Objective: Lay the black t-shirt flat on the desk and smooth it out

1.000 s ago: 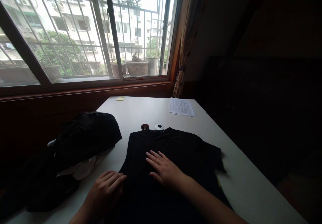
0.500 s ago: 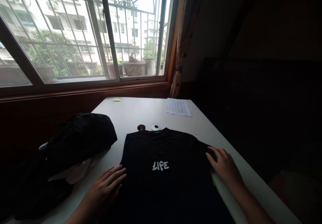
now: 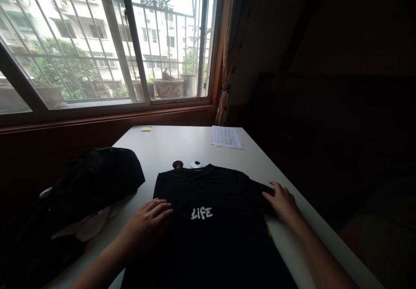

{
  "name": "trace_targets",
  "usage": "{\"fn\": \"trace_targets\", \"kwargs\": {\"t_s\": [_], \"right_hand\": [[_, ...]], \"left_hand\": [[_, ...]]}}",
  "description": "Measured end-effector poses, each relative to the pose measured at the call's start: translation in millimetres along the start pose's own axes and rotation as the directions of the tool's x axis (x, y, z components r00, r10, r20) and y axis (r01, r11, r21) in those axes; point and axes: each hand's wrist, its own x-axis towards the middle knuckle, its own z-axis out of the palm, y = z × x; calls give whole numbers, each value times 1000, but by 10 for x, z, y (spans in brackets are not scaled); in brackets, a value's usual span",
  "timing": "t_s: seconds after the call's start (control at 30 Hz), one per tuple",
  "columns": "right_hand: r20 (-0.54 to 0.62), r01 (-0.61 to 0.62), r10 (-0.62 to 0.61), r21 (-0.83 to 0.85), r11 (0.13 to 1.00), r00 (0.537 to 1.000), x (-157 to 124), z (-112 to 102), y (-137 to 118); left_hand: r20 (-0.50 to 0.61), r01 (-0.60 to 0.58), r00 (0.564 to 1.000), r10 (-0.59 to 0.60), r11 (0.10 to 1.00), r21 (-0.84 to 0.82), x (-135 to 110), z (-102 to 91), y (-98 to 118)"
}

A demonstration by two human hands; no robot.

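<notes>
A black T-shirt (image 3: 211,193) with white lettering on the chest lies flat on the white table (image 3: 182,144), neck toward the window. My left hand (image 3: 149,224) rests flat on the shirt's left side, fingers stretched out. Over at the shirt's right sleeve, my right hand (image 3: 282,201) is curled at the edge of the cloth; whether it pinches the fabric is not clear.
A heap of dark clothing (image 3: 94,185) with a pale piece under it lies at the left of the table. A printed sheet (image 3: 225,137) and a yellow note pad (image 3: 146,128) lie near the window. Two small round objects (image 3: 186,164) sit by the shirt's collar.
My right hand left the middle of the shirt and went to the right sleeve, uncovering the white lettering. My left hand slid a little further onto the shirt.
</notes>
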Motion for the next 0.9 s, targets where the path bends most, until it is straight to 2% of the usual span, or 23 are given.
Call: {"fn": "trace_targets", "kwargs": {"t_s": [0.1,0.2,0.4,0.57,0.77,0.83,0.9], "right_hand": [[13,-48,47,88,995,999,60,14,3],[-13,-55,57,150,987,998,40,24,-3],[-185,44,3,247,968,983,-91,-40,-108],[-289,125,-38,291,949,957,-153,-84,-164],[-324,120,-13,312,943,946,-178,-27,-104],[-293,78,4,271,960,956,-183,-1,-91],[-213,11,36,213,977,976,-185,15,-84]], "left_hand": [[11,-30,999,30,999,-17,303,55,42],[19,-65,998,66,996,-56,644,188,97],[27,-146,988,151,978,-150,1436,647,310],[8,-162,986,167,968,-192,2027,1030,532],[21,-65,997,70,984,-166,2473,1298,572],[20,-38,999,42,987,-157,2571,1340,545],[24,-14,1000,18,989,-147,2639,1366,520]]}}
